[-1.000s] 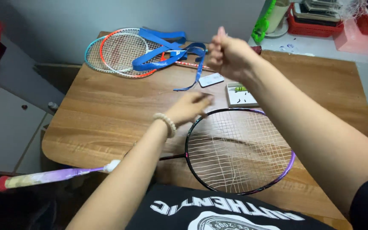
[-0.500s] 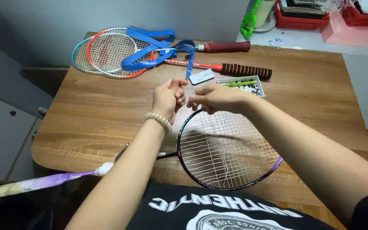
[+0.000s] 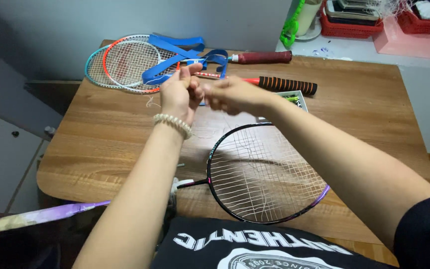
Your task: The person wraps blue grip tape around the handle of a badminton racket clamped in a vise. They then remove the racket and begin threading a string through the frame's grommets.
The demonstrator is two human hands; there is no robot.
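- Black shirt with white lettering (image 3: 255, 246) fills the bottom edge, nearest the camera.
- Just beyond it a black-framed badminton racket (image 3: 267, 172) lies flat on the wooden table (image 3: 100, 144); its white strings look loose and uneven, and its purple-wrapped handle (image 3: 41, 215) sticks out past the table's near-left edge.
- Above the racket's far rim both hands meet, raised off the table. The left hand (image 3: 177, 94), a bead bracelet (image 3: 173, 124) on its wrist, has fingers curled with the thumb up. The right hand (image 3: 230, 94) is blurred, fingers drawn together against the left. They seem to pinch a thin string, though I cannot tell for certain.
- Farther back lie two more rackets (image 3: 125, 62) with blue straps (image 3: 180, 55) across them.
- Red baskets (image 3: 369, 20) sit at the far right.
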